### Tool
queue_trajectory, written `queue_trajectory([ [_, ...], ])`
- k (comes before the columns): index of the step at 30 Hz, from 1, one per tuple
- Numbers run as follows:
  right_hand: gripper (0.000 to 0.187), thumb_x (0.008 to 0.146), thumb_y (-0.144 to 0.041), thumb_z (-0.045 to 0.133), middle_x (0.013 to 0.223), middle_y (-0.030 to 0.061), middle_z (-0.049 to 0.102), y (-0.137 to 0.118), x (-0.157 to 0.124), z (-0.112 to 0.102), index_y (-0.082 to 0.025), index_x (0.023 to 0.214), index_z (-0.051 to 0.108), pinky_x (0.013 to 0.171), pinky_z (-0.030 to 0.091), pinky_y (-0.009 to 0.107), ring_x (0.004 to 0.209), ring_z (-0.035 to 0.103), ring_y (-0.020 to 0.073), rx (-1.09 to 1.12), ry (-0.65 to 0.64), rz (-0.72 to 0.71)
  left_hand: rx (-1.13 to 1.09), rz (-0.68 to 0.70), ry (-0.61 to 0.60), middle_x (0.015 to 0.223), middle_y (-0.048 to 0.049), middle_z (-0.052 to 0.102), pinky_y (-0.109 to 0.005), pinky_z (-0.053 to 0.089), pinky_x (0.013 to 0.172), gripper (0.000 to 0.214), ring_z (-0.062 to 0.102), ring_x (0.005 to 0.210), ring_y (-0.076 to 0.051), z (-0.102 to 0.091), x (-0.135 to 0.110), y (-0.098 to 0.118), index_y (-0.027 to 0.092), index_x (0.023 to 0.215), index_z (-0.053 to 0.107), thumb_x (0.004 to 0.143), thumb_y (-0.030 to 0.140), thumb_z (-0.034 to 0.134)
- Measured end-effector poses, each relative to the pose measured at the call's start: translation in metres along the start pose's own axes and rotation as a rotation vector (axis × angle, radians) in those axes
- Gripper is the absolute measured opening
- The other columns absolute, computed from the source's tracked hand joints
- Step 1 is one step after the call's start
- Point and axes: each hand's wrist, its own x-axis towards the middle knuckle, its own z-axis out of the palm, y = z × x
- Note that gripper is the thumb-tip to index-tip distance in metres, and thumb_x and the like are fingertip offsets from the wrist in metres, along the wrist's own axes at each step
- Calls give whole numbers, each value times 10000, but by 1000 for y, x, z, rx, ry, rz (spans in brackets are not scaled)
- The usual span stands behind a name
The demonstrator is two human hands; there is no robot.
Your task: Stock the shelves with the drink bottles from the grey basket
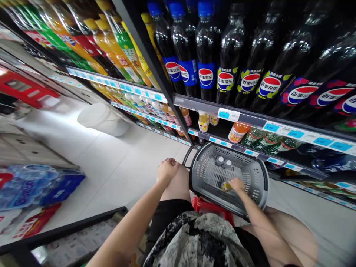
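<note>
A grey shopping basket point(198, 178) with a dark handle stands low in front of me, by the shelf foot. My right hand point(237, 184) reaches down inside it and grips a small bottle with a yellow label point(226, 186) near the basket floor. Most of that bottle's top is hidden by my fingers. Two small bottles with white caps point(224, 162) stand towards the far wall of the basket. My left hand point(167, 170) rests on my bare knee, left of the basket, its fingers draped loosely over it with nothing held.
Large cola bottles point(205, 52) line the shelf above the basket. Below them are a bottle with an orange drink point(238, 131) and small yellow-labelled bottles point(203, 121). White buckets point(96, 116) stand on the floor; water packs point(30, 189) lie left. Something red point(211, 207) sits beneath the basket.
</note>
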Motion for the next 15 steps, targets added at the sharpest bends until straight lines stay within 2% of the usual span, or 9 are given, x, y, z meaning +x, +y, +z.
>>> queue_trajectory([
  [3,492,992,-466,594,1332,124,767,-21,-30,-26,-210,1369,781,1009,557,302,1267,719,271,95,81,-110,-4,20,16,1321,-120,750,-451,504,1122,416,652,1286,-345,0,-8,0,190,1234,778,949,372,536],
  [4,481,973,-462,605,1271,120,791,-27,-41,-39,-213,1336,798,961,570,303,1204,742,271,193,120,-140,-5,25,20,1321,-121,751,-453,501,1121,415,649,1291,-345,0,-11,1,187,1238,776,951,367,537],
  [6,449,903,-482,648,978,102,826,-39,-64,-68,-192,1186,842,738,566,274,908,770,239,535,183,-182,-9,32,25,1314,-120,754,-451,492,1121,407,646,1296,-343,1,-15,1,183,1237,773,951,349,536],
  [7,485,865,-531,671,785,81,782,-45,-76,-85,-161,1127,842,598,508,251,704,714,205,753,192,-188,-12,36,28,1310,-119,755,-450,487,1120,403,645,1294,-342,2,-17,2,182,1234,773,951,342,534],
  [8,545,813,-594,705,634,48,700,-51,-86,-102,-130,1070,830,487,412,227,537,602,161,969,191,-173,-15,41,30,1307,-119,756,-448,483,1120,400,646,1291,-340,2,-18,2,181,1230,772,952,337,531],
  [10,611,712,-655,784,498,-12,566,-66,-105,-136,-111,990,783,388,212,188,386,353,74,1282,133,-192,-25,42,33,1305,-118,757,-445,478,1118,393,646,1292,-336,3,-20,3,186,1221,773,950,335,531],
  [11,585,705,-648,801,490,-20,548,-74,-112,-152,-119,948,751,377,165,174,374,289,47,1389,102,-227,-32,41,35,1308,-118,756,-444,477,1116,390,646,1296,-334,3,-20,3,192,1219,773,949,337,533],
  [15,465,844,-609,745,496,-18,547,-114,-125,-200,-188,770,562,336,151,141,351,227,14,1636,49,-226,-52,46,39,1323,-122,750,-445,477,1108,389,641,1311,-328,3,-18,2,200,1227,771,938,341,551],
])
